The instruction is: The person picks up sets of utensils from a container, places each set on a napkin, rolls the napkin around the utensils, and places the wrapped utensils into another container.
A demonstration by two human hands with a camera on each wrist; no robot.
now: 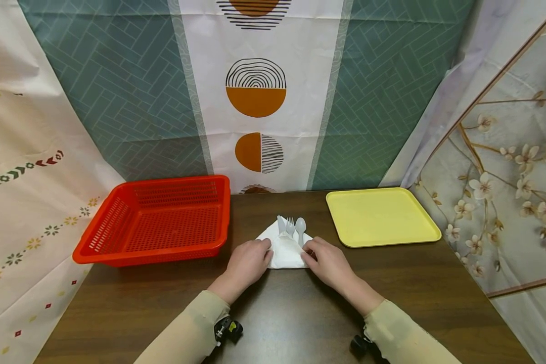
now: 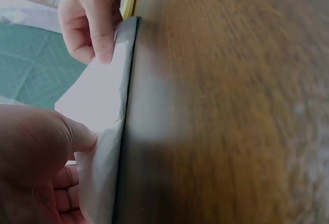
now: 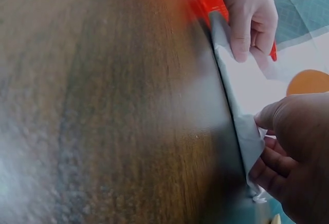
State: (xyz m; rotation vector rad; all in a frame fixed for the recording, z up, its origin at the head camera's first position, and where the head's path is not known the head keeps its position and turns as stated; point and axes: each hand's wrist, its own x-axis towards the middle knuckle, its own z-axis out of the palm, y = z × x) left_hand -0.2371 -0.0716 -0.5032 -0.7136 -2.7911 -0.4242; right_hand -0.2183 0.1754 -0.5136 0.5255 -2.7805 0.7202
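A white paper napkin (image 1: 286,257) lies on the brown table, its lower part folded up to a point. Out of the fold stick the heads of a white plastic knife (image 1: 280,224), a fork (image 1: 290,226) and a spoon (image 1: 301,226); the napkin hides most of the knife and fork handles. My left hand (image 1: 247,260) pinches the napkin's left side, its thumb on top in the left wrist view. On the other side, my right hand (image 1: 328,265) pinches the right edge, thumb over the paper (image 3: 245,88) and fingers curled beneath in the right wrist view.
To the left stands a red plastic basket (image 1: 223,222) with slotted walls. A flat yellow tray (image 1: 384,217) lies at the back right. Patterned cloths (image 1: 154,91) hang behind the table (image 1: 282,313) and at both sides.
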